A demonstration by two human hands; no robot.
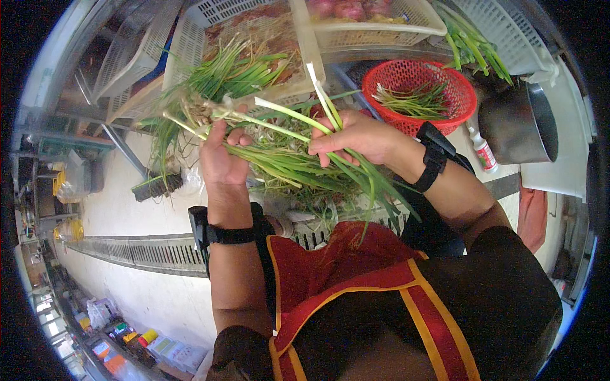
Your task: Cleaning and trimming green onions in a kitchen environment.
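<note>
My left hand (224,155) grips a bunch of green onions (281,164), their pale roots (198,112) at the upper left and green leaves trailing right. Between the thumb and fingers of my right hand (352,140) are several green onion stalks (286,113) with clean white ends and dark green tops hanging down. One stalk spans the gap between both hands. Loose leaves and trimmings (314,190) lie in a heap below. At the upper right, a red plastic basket (419,125) holds thin green onions (414,101).
A white plastic crate (310,47) with more green onions (238,71) stands ahead, beside a crate of red onions (350,9). To the right are a metal pot (510,128), a bottle (482,150) and leafy stalks (476,47). A broom (157,185) and a drain grate (138,252) lie left.
</note>
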